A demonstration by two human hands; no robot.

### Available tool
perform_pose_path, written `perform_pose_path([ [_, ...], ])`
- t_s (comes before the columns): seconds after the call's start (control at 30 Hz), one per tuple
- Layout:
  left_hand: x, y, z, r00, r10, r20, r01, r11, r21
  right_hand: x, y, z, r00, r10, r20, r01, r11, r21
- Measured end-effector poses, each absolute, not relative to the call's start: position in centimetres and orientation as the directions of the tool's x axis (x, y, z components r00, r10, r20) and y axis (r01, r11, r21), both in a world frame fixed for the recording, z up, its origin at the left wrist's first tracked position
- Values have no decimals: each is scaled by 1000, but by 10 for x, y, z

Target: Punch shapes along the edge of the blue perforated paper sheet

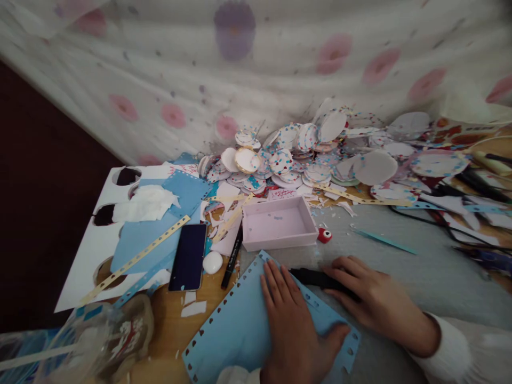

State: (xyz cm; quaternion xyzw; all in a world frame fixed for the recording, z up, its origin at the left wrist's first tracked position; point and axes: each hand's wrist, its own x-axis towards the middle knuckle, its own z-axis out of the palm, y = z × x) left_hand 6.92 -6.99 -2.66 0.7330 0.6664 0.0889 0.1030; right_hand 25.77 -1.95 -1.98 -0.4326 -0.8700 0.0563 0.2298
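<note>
A sheet of blue paper (236, 325) lies turned at an angle near the front of the table, heart-shaped holes running along its edges. Flat on it rests my left hand (296, 325), its fingers stretched and thumb apart. My right hand (372, 298) is wrapped round a black hand tool that looks like a hole punch (310, 277). Its narrow end meets the upper right edge of the paper; the jaws are too small to make out. Just beyond the paper stands an open pale pink box (280, 226) with small blue scraps inside. A small red object (324, 235) sits beside the box.
Piled paper discs (280, 160) with coloured dots line the back. Left of the box are a phone (189, 257), a black marker (232, 261) and a round white piece (212, 262). Punched strips (140, 256) overlap cut sheets. A plastic cup (92, 341) occupies the front left.
</note>
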Motion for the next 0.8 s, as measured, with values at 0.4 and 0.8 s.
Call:
perform_pose_path([
  [0.4, 79, -83, -47, 4, 1000, 18, 930, -10, 366, 226, 5, -22, -515, 766, 385, 721, 630, -289],
  [0.8, 78, -86, -54, -18, 1000, -7, 915, 19, 402, 208, 12, -22, -512, 750, 419, 727, 638, -254],
])
